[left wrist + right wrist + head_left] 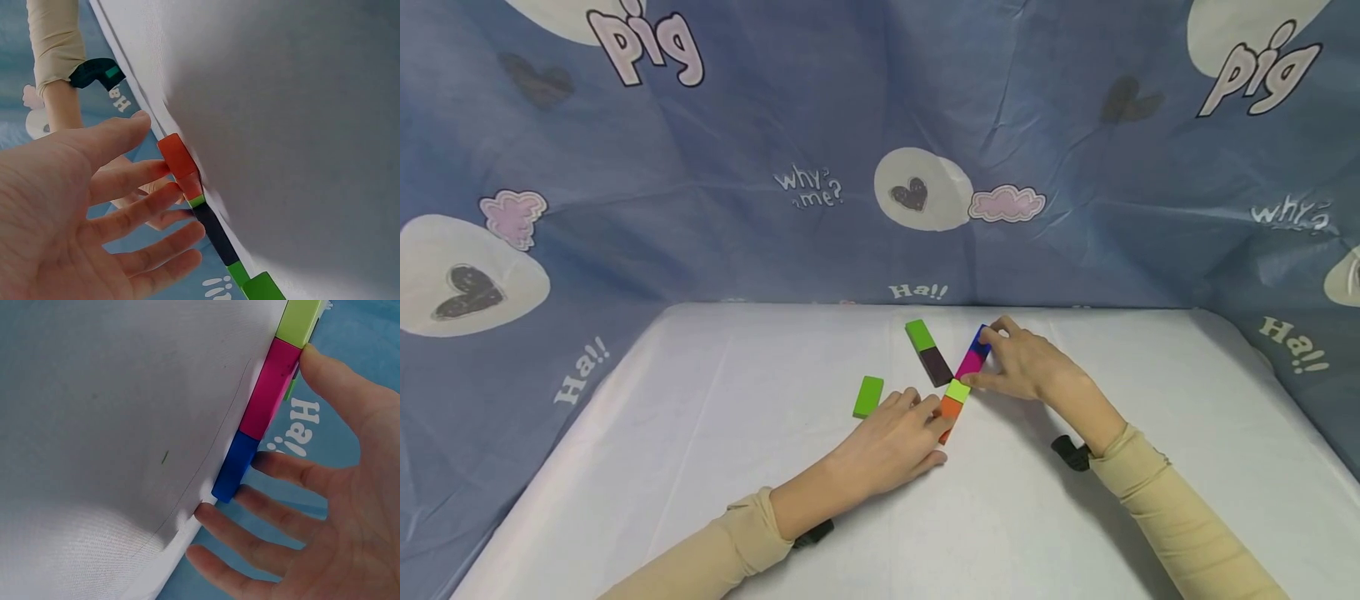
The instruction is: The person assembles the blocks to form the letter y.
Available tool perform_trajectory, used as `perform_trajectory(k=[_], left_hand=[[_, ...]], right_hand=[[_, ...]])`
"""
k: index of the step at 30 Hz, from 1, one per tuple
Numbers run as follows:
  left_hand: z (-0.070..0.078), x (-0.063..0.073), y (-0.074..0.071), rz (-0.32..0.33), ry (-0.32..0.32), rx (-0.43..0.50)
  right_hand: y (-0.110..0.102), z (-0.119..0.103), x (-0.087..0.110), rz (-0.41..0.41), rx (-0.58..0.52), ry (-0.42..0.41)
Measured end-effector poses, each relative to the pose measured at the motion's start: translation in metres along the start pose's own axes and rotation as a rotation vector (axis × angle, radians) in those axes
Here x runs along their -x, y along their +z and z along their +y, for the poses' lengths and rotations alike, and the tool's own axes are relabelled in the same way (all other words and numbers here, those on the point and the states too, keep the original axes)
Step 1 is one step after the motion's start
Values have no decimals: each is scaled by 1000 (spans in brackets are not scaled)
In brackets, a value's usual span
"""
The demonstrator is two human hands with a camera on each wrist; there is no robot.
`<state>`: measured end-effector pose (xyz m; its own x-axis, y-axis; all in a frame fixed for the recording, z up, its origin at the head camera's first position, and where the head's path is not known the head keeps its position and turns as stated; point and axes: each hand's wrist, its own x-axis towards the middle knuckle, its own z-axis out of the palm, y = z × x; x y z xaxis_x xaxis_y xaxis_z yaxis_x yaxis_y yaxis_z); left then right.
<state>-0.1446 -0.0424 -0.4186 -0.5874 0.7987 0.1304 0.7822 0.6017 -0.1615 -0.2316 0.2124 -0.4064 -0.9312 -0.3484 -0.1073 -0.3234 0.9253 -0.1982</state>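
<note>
A slanting row of coloured blocks lies on the white cloth: a blue block [234, 467], a magenta block [270, 390], a yellow-green block [957, 391] and orange at the near end [951, 407]. My right hand [1021, 364] touches the far part. Its thumb rests by the magenta and yellow-green joint, and its index finger touches the blue block; the other fingers spread off the row. My left hand [891, 446] lies beside the near end, with fairly straight fingertips touching the orange part. Its thumb stands apart from the blocks.
Left of the row, a green block [920, 334] and a dark block [936, 367] lie end to end, the dark one close to the row's middle. A loose green block [868, 397] lies beyond my left hand. A blue printed curtain [820, 258] hangs behind the table.
</note>
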Motion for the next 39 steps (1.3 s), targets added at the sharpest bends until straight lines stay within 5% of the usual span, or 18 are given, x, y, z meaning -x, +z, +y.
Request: perform_trajectory(k=[29,39], left_hand=[[0,-1,-1,-29,-2,-19],[-16,7,-9,-14,-46,20]], right_hand=[[0,-1,2,-5,-24,8],[0,-3,2,-43,9,1]])
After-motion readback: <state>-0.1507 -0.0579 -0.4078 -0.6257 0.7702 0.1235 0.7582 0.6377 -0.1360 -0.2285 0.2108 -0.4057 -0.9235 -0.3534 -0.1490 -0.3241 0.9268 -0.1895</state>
